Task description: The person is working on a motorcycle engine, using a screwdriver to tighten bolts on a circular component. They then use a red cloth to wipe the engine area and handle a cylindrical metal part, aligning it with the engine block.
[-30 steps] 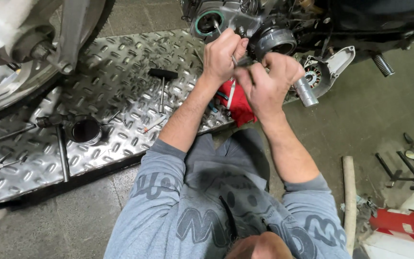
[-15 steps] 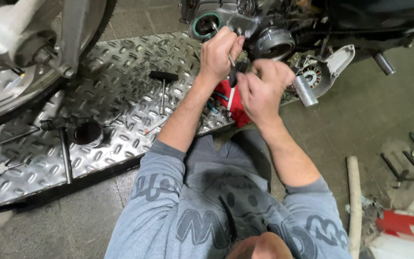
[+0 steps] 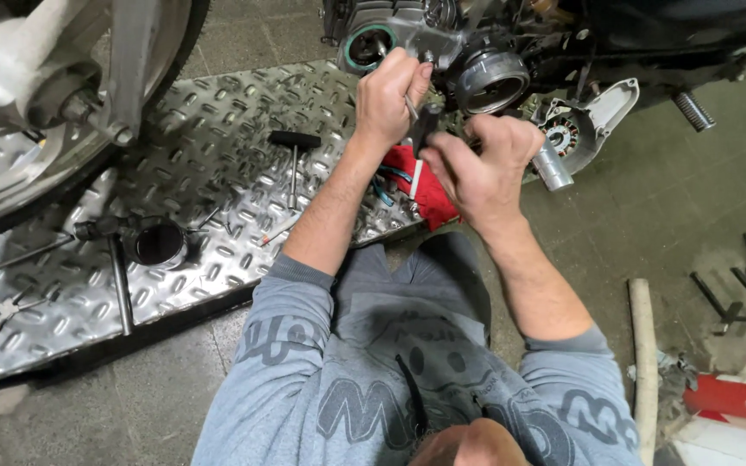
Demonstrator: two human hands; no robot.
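My left hand [image 3: 393, 93] is closed around a thin metal rod-like tool, held up just below the motorcycle engine [image 3: 442, 43]. My right hand [image 3: 481, 160] grips a small dark-handled tool [image 3: 425, 129] right beside it, the two hands almost touching. Both sit in front of a round engine opening [image 3: 491, 82]. A red rag [image 3: 420, 185] lies on the plate under my hands.
A T-handle wrench [image 3: 293, 160] lies on the diamond-plate ramp [image 3: 174, 216]. A black cup-shaped part [image 3: 157, 244] and a long bar [image 3: 120, 285] lie left. A wheel [image 3: 53, 95] stands far left. A removed engine cover [image 3: 589, 116], a pale stick [image 3: 643, 362] and small parts [image 3: 740, 298] lie right.
My hands have drawn slightly apart and down from the engine; the right hand has shifted a little to the right with its dark tool.
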